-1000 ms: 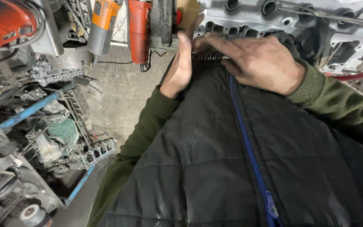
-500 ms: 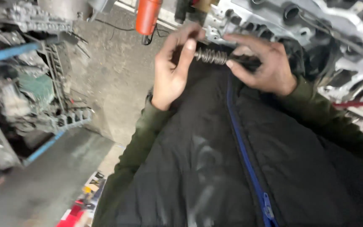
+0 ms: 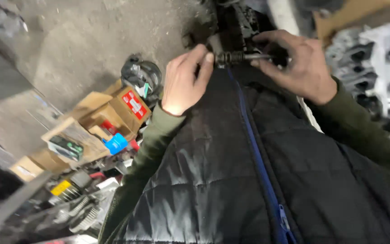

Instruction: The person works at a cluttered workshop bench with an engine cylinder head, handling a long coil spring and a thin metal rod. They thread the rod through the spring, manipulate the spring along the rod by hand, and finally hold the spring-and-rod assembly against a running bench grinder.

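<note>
A: Head view, looking down the person's chest. What does each hand grasp?

B: The left hand (image 3: 183, 81) is curled, thumb and fingertips (image 3: 208, 58) closed on the near end of a small dark coil spring on a rod (image 3: 233, 57). The right hand (image 3: 296, 63) is likewise curled, its fingers pinching the far end of the rod, where a thin shaft emerges from the coils

A: Where does the part lie?

B: Held level between both hands, just above the collar of the black quilted jacket (image 3: 213, 171), directly over the top of the blue zipper (image 3: 256, 149). It rests on no surface

A: And the sleeves?

B: Dark green sleeves (image 3: 152, 140) run from both wrists down past the jacket

A: What surrounds the hands?

B: Below left, on the concrete floor (image 3: 82, 40), stand cardboard boxes (image 3: 113, 113), one with a red label; a small blue object (image 3: 115, 143) lies just beside them and a dark round metal part (image 3: 141, 76) sits behind. Toward the lower left corner, blurred metal parts and springs (image 3: 80, 212) are heaped. At the right edge, a grey cast metal engine block (image 3: 375, 68) shows; detail there is too blurred to tell
</note>
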